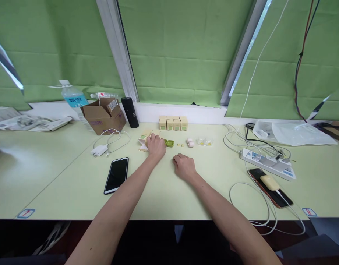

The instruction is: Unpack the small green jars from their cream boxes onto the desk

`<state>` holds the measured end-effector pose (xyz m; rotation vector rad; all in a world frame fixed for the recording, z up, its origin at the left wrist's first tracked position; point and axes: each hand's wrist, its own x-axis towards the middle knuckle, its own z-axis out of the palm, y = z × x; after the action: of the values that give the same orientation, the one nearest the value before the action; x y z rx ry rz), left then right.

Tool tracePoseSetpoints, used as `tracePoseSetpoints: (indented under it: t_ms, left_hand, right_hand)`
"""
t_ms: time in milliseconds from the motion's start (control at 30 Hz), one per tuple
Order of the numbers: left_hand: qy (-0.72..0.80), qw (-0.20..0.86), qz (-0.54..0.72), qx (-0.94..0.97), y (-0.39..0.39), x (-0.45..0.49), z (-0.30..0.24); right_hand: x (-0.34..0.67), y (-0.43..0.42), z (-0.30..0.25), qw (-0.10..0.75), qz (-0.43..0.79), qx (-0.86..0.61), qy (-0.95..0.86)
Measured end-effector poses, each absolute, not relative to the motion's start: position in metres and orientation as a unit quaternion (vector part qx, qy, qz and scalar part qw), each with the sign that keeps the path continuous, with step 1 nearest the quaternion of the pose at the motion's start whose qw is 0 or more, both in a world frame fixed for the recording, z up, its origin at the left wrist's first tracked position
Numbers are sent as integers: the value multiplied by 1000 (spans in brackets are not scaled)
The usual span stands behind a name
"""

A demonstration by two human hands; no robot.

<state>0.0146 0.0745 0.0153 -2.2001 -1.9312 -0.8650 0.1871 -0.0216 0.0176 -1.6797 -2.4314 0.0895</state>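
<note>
My left hand (156, 146) is at the middle of the table with its fingers curled down; what they hold, if anything, is hidden. Beside its left edge lies an opened small pale-yellow box (144, 138) with flaps spread. A small green two-cup case (170, 143) shows just right of those fingers, partly covered by them. Loosely closed, my right hand (185, 167) rests on the table nearer to me, with nothing visible in it. Beyond it are two tiny yellow pieces (180, 145), a small pale-pink item (190, 142) and a clear two-cup case (205, 141).
Several small yellow boxes (173, 123) stand in a row at the back. Leftward are a cardboard box (103, 116), a black bottle (130, 112), a charger (99, 149) and a phone (116, 175). A power strip (268, 163), cables and another phone (270, 187) lie right.
</note>
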Motion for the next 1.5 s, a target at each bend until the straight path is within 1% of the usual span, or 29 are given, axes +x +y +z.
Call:
tracePoseSetpoints:
  t_ms: [200,367,633,967,1267,1367,1500]
  left_hand:
    - [-676,78,-165,-714,70,11,22]
    - [-690,89,-123,-708,63,9,31]
    - [-691,86,-120,-707,61,11,34]
    - [-691,72,-133,-706,61,16,40]
    - [-699,95,-146,-693,37,15,48]
    - [-694,65,-125,-706,21,12,53]
    - [-678,-57,-63,-730,-1,13,51]
  right_hand:
    - [188,-21,19,84,33,-567,-819]
    - [188,-22,19,88,33,-566,-819]
    - [188,-21,16,103,29,-565,-818]
    - [187,-22,17,99,34,-567,-817]
    - [188,-21,16,103,39,-566,-817]
    - [188,-21,17,104,44,-567,-816]
    - [188,-21,16,117,56,-570,-812]
